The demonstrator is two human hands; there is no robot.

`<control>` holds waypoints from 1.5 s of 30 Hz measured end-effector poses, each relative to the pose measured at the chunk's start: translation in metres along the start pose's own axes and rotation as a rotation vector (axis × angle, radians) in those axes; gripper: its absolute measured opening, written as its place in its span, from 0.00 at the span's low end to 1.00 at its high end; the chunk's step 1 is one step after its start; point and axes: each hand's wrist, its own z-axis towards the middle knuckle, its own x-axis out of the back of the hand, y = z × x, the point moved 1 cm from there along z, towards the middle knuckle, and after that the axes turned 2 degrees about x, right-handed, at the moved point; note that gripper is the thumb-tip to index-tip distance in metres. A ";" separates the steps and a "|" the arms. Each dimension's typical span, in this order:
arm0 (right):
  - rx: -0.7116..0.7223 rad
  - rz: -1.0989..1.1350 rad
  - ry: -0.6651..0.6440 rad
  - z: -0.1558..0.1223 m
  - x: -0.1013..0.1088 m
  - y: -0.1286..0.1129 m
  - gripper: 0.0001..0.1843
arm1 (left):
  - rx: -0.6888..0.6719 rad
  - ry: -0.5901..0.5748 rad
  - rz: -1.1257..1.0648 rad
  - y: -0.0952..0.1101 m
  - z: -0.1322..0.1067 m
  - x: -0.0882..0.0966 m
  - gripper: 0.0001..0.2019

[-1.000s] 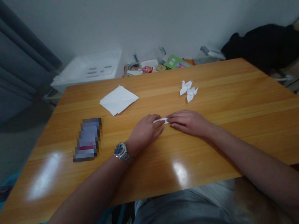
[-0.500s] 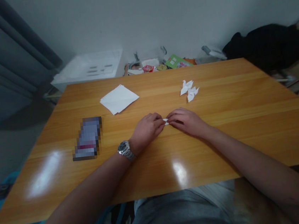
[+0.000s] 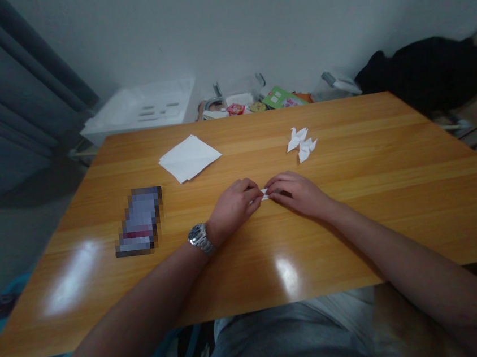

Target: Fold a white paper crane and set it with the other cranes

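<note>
Between my two hands is a small folded piece of white paper point(image 3: 265, 196), mostly covered by fingers. My left hand point(image 3: 236, 202), with a metal watch point(image 3: 201, 238) at the wrist, is closed on the paper's left side. From the other side my right hand point(image 3: 294, 191) pinches it, fingertips nearly meeting the left ones. Both hands rest low over the wooden table point(image 3: 335, 248). Beyond my right hand lie two folded white paper birds point(image 3: 302, 144), close together. A stack of white paper sheets point(image 3: 189, 158) lies beyond my left hand.
A phone-like device point(image 3: 139, 220), pixelated, lies on the table's left side. Behind the far edge stand a white plastic container point(image 3: 141, 109), a green booklet point(image 3: 283, 97) and small packets. A black cloth heap point(image 3: 423, 74) is at the right, a grey curtain point(image 3: 11, 89) at the left.
Slightly more of the white paper shows below my fingertips, which have shifted a little. My arms and the other things on the table stay in place.
</note>
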 end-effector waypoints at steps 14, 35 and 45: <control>-0.069 -0.009 0.027 0.001 -0.003 -0.003 0.07 | 0.034 -0.003 -0.076 0.001 0.003 0.000 0.07; -0.077 -0.002 0.047 0.003 -0.004 -0.007 0.06 | 0.096 -0.026 -0.071 0.001 0.002 0.002 0.10; -0.061 -0.004 0.058 0.002 -0.008 -0.006 0.04 | 0.094 -0.046 -0.027 0.000 0.002 0.003 0.12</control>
